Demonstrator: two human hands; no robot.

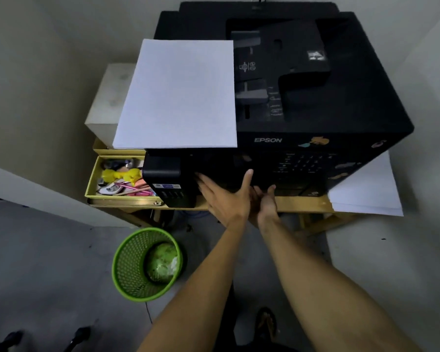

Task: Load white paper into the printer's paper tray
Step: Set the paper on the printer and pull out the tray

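Apparently the loading has not begun — the white paper (178,95) lies flat on top of the printer (315,115), overhanging its left edge, untouched. Both hands reach for the printer's lower front, left hand (226,196) with fingers straight and spread, right hand (266,201) loosely open, neither gripping anything — the tray is not visibly pulled out, so opening and filling it remain.

White paper (178,95) tops a black printer (341,102) (stickers in yellow and teal); green mesh wastebasket (130,265), yellow tray (92,181), tan wooden table (302,203).
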